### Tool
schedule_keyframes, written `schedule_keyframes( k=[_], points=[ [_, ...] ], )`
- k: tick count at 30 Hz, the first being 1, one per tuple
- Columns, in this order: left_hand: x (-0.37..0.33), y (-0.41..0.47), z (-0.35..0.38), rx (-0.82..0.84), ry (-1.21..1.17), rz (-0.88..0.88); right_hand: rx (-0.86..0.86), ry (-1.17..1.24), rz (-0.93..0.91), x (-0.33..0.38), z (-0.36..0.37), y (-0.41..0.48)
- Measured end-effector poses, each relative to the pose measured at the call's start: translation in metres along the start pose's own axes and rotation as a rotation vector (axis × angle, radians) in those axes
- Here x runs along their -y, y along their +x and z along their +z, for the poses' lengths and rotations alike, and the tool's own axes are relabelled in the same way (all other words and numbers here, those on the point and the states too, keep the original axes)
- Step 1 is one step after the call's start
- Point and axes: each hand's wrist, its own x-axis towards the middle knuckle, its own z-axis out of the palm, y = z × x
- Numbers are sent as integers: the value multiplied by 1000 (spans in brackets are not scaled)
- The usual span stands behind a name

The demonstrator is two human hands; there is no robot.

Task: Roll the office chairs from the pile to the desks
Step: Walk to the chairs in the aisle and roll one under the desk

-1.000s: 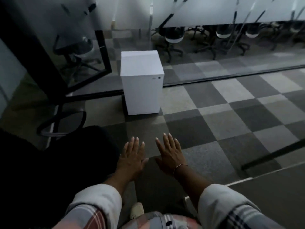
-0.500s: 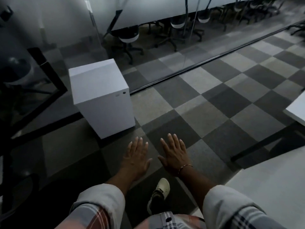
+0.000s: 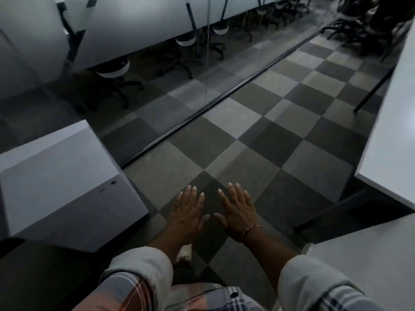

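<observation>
My left hand (image 3: 187, 215) and my right hand (image 3: 238, 212) hover side by side, palms down, fingers straight, over the checkered carpet, holding nothing. A thin bangle circles my right wrist. A dark, blurred pile of office chairs (image 3: 368, 21) fills the far top right corner. More office chairs (image 3: 112, 72) with white-rimmed seats stand behind a glass wall under a long white desk (image 3: 112, 25). A white desk (image 3: 390, 131) runs along the right edge.
A white pedestal cabinet (image 3: 62, 176) stands close on my left. The glass wall's black floor track (image 3: 224, 97) crosses the floor diagonally. The carpet aisle (image 3: 280, 122) leads between the track and the right desk. My shoe (image 3: 184, 252) shows below my hands.
The view has swung right and forward: the white cabinet slid from centre to the left edge, the chair pile and right desk came into sight. Both hands stay flat and empty.
</observation>
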Motion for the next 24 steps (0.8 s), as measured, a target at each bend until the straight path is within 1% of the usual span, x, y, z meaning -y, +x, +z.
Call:
schedule_keyframes(
  k=[4, 9, 11, 14, 15, 17, 22, 24],
  points=[
    [22, 88, -20, -49, 46, 76, -41, 5, 83, -34, -19, 70],
    [49, 201, -73, -89, 10, 187, -101, 13, 179, -67, -58, 166],
    [57, 234, -89, -101, 32, 227, -127, 12, 200, -75, -75, 191],
    [73, 300, -106, -178, 96, 296, -170, 41, 283, -93, -98, 233],
    [77, 324, -110, -165, 102, 308, -175, 53, 308, -101, -104, 246],
    [75, 362, -115, -127, 90, 319, -176, 63, 349, -119, -112, 265],
    [56, 458, -124, -154, 108, 405, -187, 101, 481, -180, -123, 323],
    [42, 502, -124, -166, 107, 434, -182, 94, 496, -211, -126, 349]
  ],
)
